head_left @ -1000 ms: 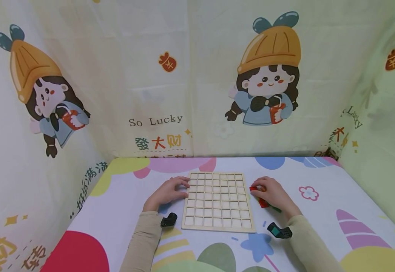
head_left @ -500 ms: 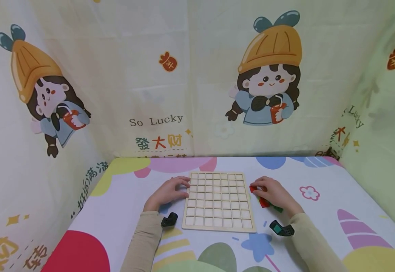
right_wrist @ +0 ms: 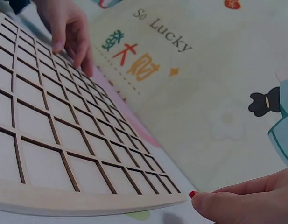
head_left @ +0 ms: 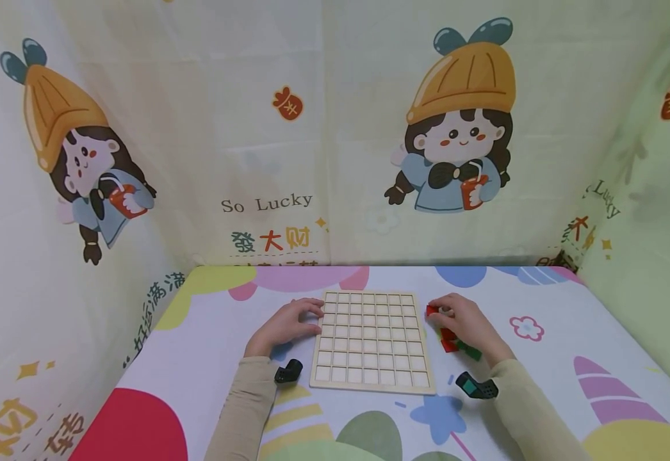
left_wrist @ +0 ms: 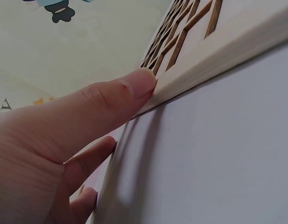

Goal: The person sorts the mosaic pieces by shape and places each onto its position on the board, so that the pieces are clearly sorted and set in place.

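Observation:
A pale wooden grid board (head_left: 372,388) with rows of square recesses lies on the table between my hands. My left hand (head_left: 287,325) rests at its left edge; in the left wrist view the thumb (left_wrist: 141,84) touches the rim, with other fingertips lower along the side. Just beyond the board's right edge, my right hand (head_left: 466,320) pinches a small red block (head_left: 431,310) between thumb and fingertips. Only a red corner (right_wrist: 192,193) of it shows in the right wrist view. Beneath that hand lie more red blocks (head_left: 449,346) and green blocks (head_left: 470,350), partly hidden.
A patterned cloth (head_left: 369,435) covers the table. Behind it and at both sides hangs a printed curtain (head_left: 358,128). Each wrist carries a black camera mount, the right one (head_left: 476,386) close to the loose blocks.
My right hand has moved slightly away toward the back with the red block, uncovering more of the red and green blocks below it. The left hand keeps its place at the board.

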Available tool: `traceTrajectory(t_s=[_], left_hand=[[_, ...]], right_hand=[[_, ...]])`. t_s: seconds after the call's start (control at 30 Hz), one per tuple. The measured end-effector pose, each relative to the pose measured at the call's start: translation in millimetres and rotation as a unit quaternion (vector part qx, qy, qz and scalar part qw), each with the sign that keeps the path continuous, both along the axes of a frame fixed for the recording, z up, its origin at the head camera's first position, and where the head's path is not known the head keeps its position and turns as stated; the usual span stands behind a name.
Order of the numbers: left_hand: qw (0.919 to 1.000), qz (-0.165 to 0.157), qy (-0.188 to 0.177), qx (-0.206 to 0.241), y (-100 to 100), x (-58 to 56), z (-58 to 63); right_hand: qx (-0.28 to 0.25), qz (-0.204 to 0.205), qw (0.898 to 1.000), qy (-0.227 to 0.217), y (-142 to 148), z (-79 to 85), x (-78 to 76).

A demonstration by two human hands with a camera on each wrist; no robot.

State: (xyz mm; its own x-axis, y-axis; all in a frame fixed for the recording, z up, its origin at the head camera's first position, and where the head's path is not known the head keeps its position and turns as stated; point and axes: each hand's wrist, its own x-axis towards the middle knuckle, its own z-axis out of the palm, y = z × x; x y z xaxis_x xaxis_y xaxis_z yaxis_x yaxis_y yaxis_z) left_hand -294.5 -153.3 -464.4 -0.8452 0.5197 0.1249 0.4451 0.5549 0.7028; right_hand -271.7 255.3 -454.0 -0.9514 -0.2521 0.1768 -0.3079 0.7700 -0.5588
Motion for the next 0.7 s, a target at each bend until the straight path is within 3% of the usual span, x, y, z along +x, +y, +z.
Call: traceTrajectory(t_s=[0.27, 0.43, 0.7], left_hand=[[1.0, 0.004, 0.002, -0.005, 0.1, -1.1, 0.5], [1.0, 0.003, -0.001, -0.005, -0.1, -1.4, -0.2], [0.9999, 0.004, -0.001, -0.009, -0.3, -2.8, -2.0]], right_hand=[[-0.018, 0.003, 1.0, 0.001, -11.5, 12.8, 0.0], [-0.024, 0.023, 0.999, 0.021, -20.3, 15.2, -0.3], [-0.056, 0.032, 0.998, 0.017, -34.9, 18.0, -4.6]])
